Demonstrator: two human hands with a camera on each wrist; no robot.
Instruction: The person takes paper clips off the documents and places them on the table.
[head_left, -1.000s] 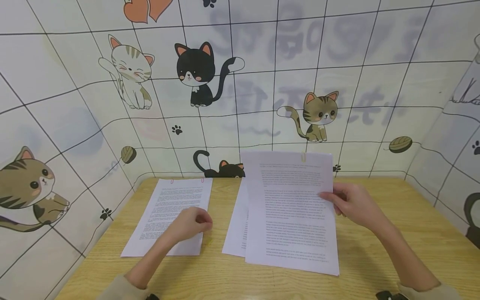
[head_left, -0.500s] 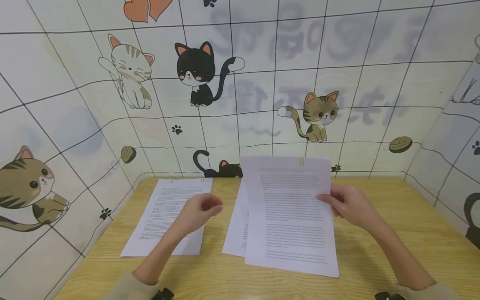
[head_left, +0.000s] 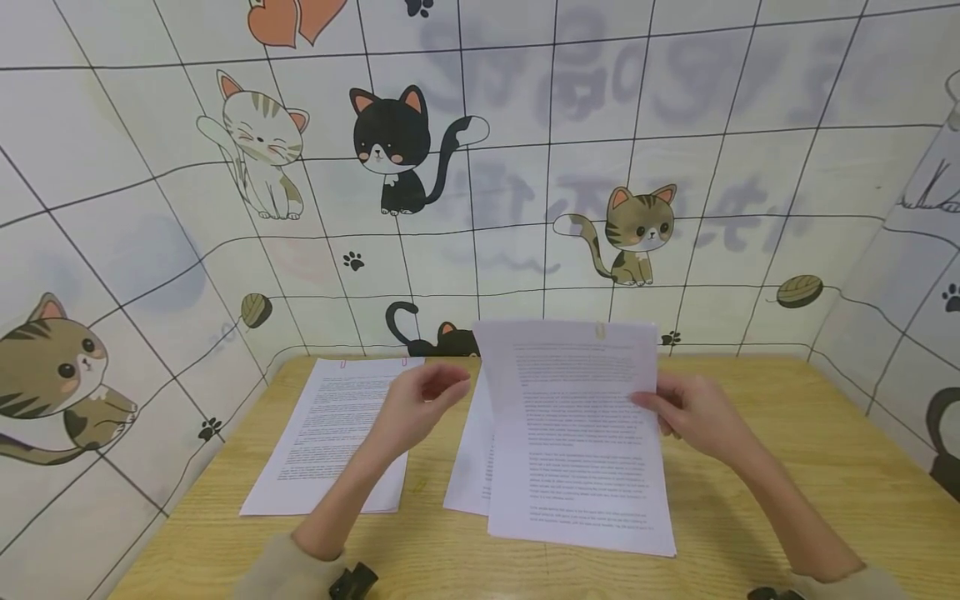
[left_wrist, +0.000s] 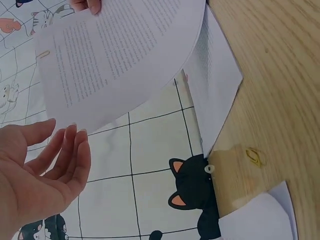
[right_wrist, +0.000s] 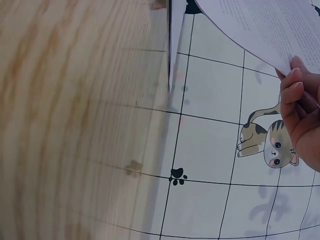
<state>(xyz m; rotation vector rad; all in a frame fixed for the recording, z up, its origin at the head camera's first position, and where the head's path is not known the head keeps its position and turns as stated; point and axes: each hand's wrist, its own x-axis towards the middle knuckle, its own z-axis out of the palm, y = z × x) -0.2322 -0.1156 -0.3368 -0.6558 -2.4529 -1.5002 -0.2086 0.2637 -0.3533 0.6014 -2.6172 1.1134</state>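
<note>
My right hand (head_left: 693,417) pinches the right edge of a lifted stack of printed paper (head_left: 577,450) between thumb and fingers. A yellowish paper clip (head_left: 600,331) sits on the stack's top edge. My left hand (head_left: 420,408) is in the air just left of the stack's upper left corner, fingers loosely bent and holding nothing. In the left wrist view a small gap shows between its fingertips (left_wrist: 72,129) and the lifted paper (left_wrist: 115,55). Behind the lifted stack, more printed paper (head_left: 467,467) lies on the table, partly hidden.
At the left, another printed stack (head_left: 330,433) with two pink paper clips on its top edge lies on the wooden table (head_left: 750,517). A small yellow paper clip (left_wrist: 254,156) lies on the wood between the stacks. A cat-patterned wall covering (head_left: 510,167) encloses the back and sides.
My left hand has risen from over the left stack and moved right, toward the lifted paper's upper left corner. The lifted stack has lowered slightly, still pinched by my right hand.
</note>
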